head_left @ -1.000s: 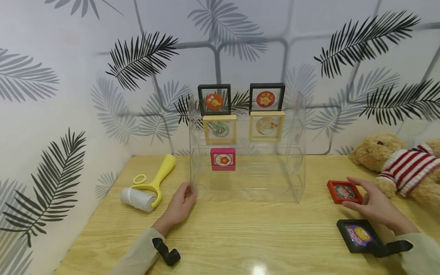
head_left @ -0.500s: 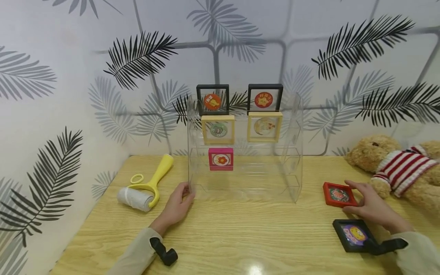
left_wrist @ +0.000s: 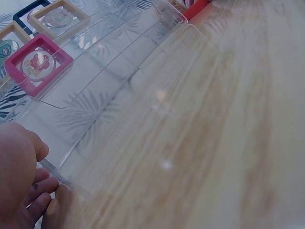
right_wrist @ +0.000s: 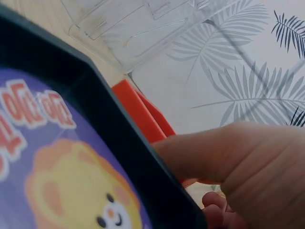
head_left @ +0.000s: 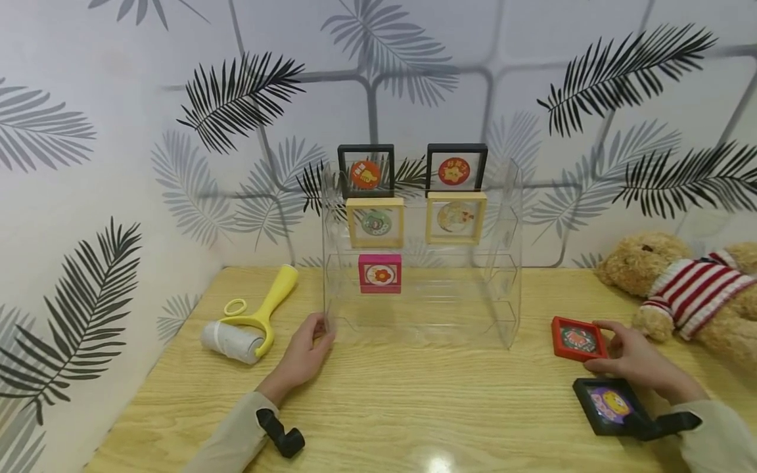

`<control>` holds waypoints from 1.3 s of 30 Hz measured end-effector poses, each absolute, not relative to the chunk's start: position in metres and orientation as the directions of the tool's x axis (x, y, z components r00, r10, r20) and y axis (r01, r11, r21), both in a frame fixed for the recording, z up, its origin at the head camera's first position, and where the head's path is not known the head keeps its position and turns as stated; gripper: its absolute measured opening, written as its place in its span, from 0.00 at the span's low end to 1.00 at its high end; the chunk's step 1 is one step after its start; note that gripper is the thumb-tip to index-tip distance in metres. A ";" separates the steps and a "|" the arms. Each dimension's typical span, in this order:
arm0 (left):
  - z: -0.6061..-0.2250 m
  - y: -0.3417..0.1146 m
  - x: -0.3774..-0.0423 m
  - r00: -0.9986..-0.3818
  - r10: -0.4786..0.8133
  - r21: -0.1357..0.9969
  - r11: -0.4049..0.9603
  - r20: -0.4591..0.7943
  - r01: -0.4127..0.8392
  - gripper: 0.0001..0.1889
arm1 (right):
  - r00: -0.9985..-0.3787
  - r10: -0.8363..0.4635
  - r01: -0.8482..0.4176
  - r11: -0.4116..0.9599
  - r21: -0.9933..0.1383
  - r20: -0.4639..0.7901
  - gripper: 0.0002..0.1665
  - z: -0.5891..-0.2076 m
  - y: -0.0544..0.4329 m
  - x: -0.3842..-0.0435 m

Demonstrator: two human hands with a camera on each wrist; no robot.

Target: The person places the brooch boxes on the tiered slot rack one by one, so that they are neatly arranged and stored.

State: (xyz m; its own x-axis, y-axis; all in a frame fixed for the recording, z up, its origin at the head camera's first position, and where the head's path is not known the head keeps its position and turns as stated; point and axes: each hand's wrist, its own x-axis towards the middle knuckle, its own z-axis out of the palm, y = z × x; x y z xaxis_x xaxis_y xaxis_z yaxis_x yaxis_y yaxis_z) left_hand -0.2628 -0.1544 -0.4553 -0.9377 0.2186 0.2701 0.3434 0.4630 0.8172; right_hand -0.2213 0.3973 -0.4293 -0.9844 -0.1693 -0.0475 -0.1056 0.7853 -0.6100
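Note:
My right hand [head_left: 635, 358] pinches a small red frame [head_left: 578, 339] with a round picture, thumb at its near side and index finger at its far side. In the right wrist view, the thumb lies against the red frame [right_wrist: 143, 112]. A black frame [head_left: 609, 406] with a purple and yellow picture lies in front of that hand. My left hand [head_left: 304, 351] holds the lower left corner of a clear display rack [head_left: 449, 309], thumb in front. Five-tiered detail aside, the rack bears two black frames [head_left: 366, 194], two cream frames [head_left: 375, 244] and a pink frame [head_left: 380, 289].
A yellow-handled lint roller [head_left: 278, 295] lies on the wooden table [head_left: 414, 407] at the left, near a yellow ring [head_left: 235, 307]. At the right a teddy bear [head_left: 644, 259] in a striped sweater lies on its side. Leaf-patterned wall covering [head_left: 414, 39] rises behind the table.
The red frame has shifted slightly left and toward the near side with my right hand. My left hand stays at the rack's corner.

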 end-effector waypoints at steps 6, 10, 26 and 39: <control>-0.459 -0.157 -0.256 -0.943 0.207 0.833 0.445 0.261 0.328 0.17 | -0.993 -0.118 -0.098 0.729 -0.678 0.017 0.51 -0.426 0.387 -0.216; -0.462 -0.160 -0.252 -0.949 0.192 0.836 0.451 0.250 0.312 0.17 | -0.990 -0.111 -0.139 0.671 -0.728 0.086 0.50 -0.420 0.379 -0.215; -0.460 -0.166 -0.255 -0.941 0.189 0.822 0.459 0.279 0.336 0.16 | -0.895 -0.113 -0.440 0.072 -0.895 0.431 0.16 -0.395 0.347 -0.218; -0.454 -0.156 -0.263 -0.924 0.243 0.814 0.443 0.295 0.376 0.17 | -0.827 -0.092 -0.560 0.063 -0.826 0.554 0.11 -0.353 0.277 -0.229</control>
